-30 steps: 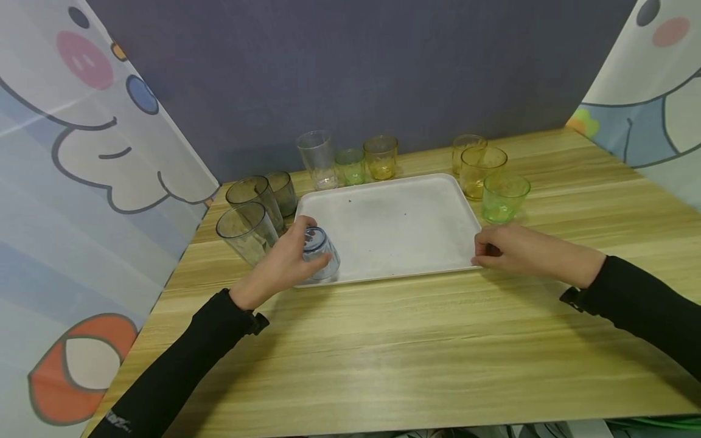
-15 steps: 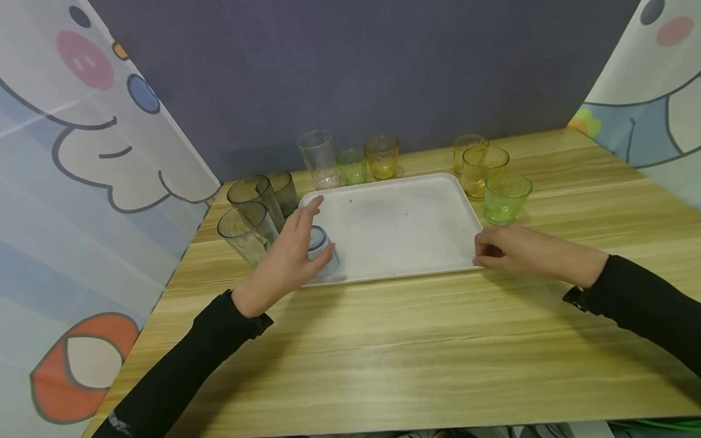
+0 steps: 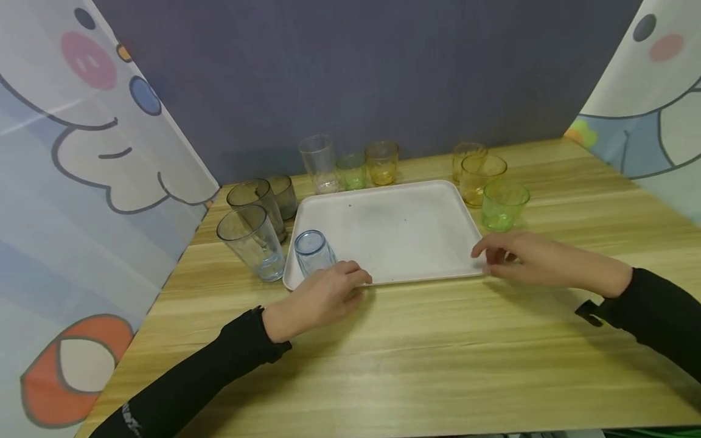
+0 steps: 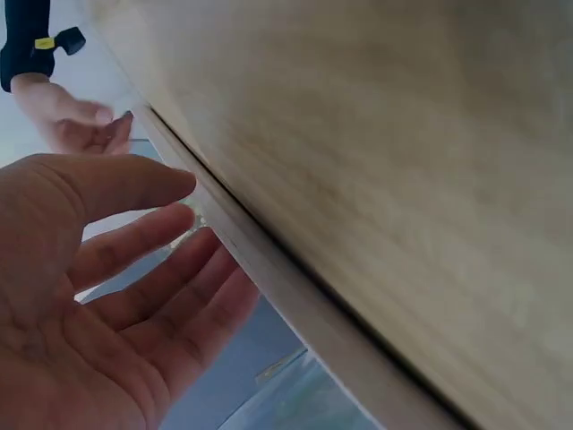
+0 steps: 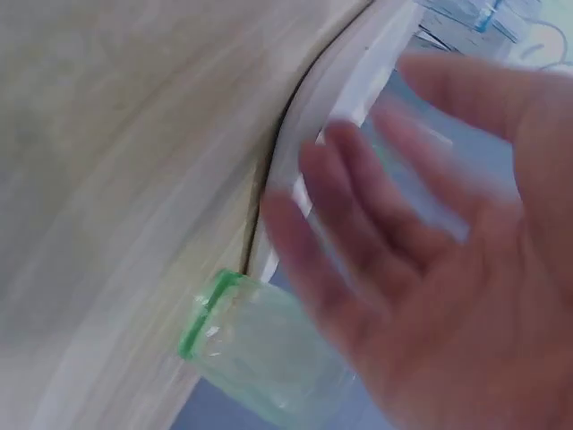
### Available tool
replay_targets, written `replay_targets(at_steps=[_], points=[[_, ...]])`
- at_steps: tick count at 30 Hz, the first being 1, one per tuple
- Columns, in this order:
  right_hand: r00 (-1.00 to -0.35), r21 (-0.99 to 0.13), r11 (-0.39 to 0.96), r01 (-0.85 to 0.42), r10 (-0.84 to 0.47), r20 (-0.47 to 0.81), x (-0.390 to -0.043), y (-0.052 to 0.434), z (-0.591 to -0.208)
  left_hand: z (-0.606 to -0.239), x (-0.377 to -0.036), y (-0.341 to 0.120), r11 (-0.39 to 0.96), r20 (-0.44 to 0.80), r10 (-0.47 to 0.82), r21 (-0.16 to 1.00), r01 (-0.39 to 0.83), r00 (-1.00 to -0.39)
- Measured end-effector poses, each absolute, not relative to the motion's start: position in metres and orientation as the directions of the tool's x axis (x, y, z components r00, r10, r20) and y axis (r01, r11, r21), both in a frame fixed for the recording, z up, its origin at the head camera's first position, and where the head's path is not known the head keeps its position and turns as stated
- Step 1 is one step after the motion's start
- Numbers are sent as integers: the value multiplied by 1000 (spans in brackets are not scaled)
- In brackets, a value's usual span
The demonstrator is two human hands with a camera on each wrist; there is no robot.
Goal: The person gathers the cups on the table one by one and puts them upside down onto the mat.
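A light blue glass [image 3: 311, 248] stands upside down at the front left corner of the white tray [image 3: 397, 234]. My left hand [image 3: 325, 295] is right at the tray's front edge, just to the right of that glass and overlapping its lower part in the head view. Its fingers [image 4: 201, 296] are loosely bent along the tray's side in the left wrist view, with nothing held. At the front right corner is my right hand [image 3: 523, 258], fingers spread and loosely bent, holding nothing. A green glass [image 3: 501, 210] stands just behind it, seen too in the right wrist view.
Left of the tray stand a tall clear-blue glass [image 3: 257, 249] and two smoky grey glasses [image 3: 260, 204]. Behind it are a tall clear glass [image 3: 320, 164], a small green glass [image 3: 352, 172] and an amber glass [image 3: 382, 163]. More amber glasses [image 3: 479, 180] stand at the right, before a dark wall.
My left hand has let go of the upturned blue glass and come down and right to the tray's front edge. My right hand's fingers have loosened at the tray's corner.
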State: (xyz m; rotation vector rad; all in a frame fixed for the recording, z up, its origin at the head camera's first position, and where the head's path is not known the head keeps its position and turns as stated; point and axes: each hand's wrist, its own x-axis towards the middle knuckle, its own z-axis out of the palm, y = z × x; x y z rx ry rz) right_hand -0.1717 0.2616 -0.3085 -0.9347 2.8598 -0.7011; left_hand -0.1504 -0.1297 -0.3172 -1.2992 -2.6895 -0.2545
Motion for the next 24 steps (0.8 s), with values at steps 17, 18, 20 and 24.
replay_targets(at_steps=[17, 18, 20, 24], points=[[-978, -622, 783, -11, -137, -156, -228, 293, -296, -320, -156, -131, 635, 153, 769, -78, 769, -620], [-979, -616, 788, -11, -135, -155, -229, 294, -297, -320, -156, -130, 632, 158, 772, -88, 770, -616], [-982, -610, 793, -11, -124, -144, -231, 294, -299, -320, -157, -130, 627, 159, 777, -103, 772, -609], [-988, -607, 794, -18, -109, -112, -231, 295, -301, -319, -158, -128, 628, 156, 777, -122, 769, -610]])
